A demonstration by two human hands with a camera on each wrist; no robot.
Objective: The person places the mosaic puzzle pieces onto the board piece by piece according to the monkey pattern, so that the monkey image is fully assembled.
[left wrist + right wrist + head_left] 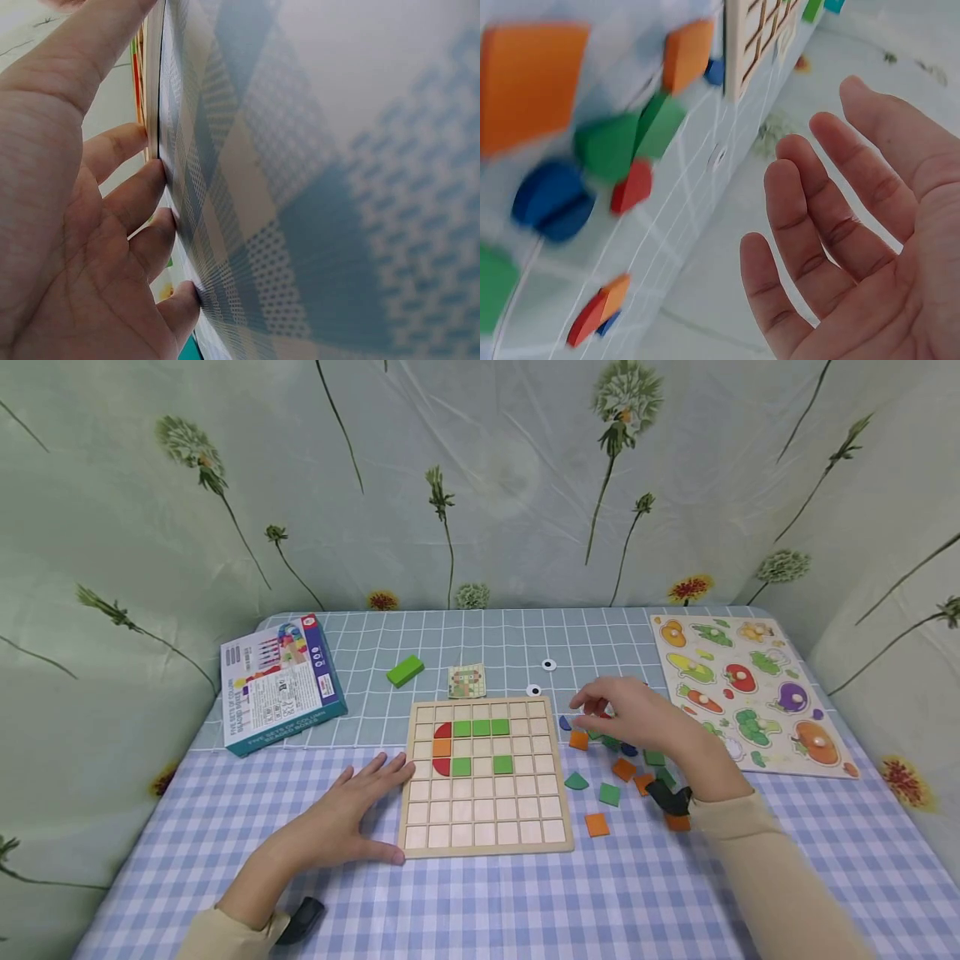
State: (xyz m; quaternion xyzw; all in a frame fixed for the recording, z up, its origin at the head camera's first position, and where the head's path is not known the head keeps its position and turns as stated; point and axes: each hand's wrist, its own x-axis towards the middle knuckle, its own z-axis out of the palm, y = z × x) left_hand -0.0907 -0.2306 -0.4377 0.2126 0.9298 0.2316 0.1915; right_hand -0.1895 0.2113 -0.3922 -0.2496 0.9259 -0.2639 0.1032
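Observation:
A wooden grid board lies flat on the table, with green squares, an orange square and red quarter-round tiles set in its upper left cells. Fingers spread, my left hand rests at the board's left edge, its thumb and fingertips right at the frame. My right hand hovers over the loose tiles right of the board. In the right wrist view its fingers are relaxed and hold nothing, with an orange tile, green pieces and a blue piece below.
Behind the board lie a small pattern card, a green block and two googly eyes. A boxed toy sits at the back left. On the right is a vegetable puzzle board. Loose orange tiles lie nearer the front.

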